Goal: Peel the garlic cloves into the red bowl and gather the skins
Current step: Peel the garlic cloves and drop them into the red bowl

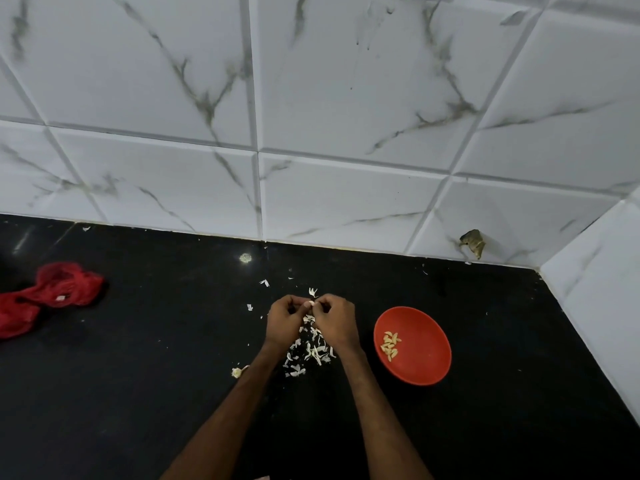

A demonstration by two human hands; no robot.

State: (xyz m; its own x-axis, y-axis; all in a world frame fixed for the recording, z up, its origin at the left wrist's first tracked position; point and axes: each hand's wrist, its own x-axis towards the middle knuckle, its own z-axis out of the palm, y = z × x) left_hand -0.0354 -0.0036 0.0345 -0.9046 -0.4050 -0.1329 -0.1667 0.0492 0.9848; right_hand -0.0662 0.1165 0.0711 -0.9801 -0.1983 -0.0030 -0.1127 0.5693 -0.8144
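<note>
1. Both hands met over the black counter point(138, 393), near the middle of the scene. The left hand point(285, 322) and right hand point(336, 320) each had their fingers curled in, and together they pinched one clove point(311, 303) between the fingertips.
2. That clove sat at the far end of the hands, above the skins. It was too small to tell how much skin remained on it.
3. The task looked partway done. The bowl point(426, 362) stood just right of the right hand, not touching it. It held a small cluster of peeled cloves point(390, 345) on its left side, about eight, though they were bunched too tightly for a sure count.
4. The skins point(311, 348) lay in one loose pile under and between the wrists, dozens of flakes. Roughly six strays were scattered to the far side and left. They had not been swept together, so the gathering step appeared to be left.
5. One pale lump point(236, 372) lay just left of the left forearm. I could not tell whether it was a stub or an unpeeled clove. No other unpeeled cloves showed, so the peeling seemed close to finished.
6. Other counts were two hands, one bowl and one clove in hand. One red mesh bag point(52, 296) lay limp far to the left, well apart from the work.
7. The tiled wall point(346, 98) behind had one chipped hole point(472, 242) low on the right.
</note>
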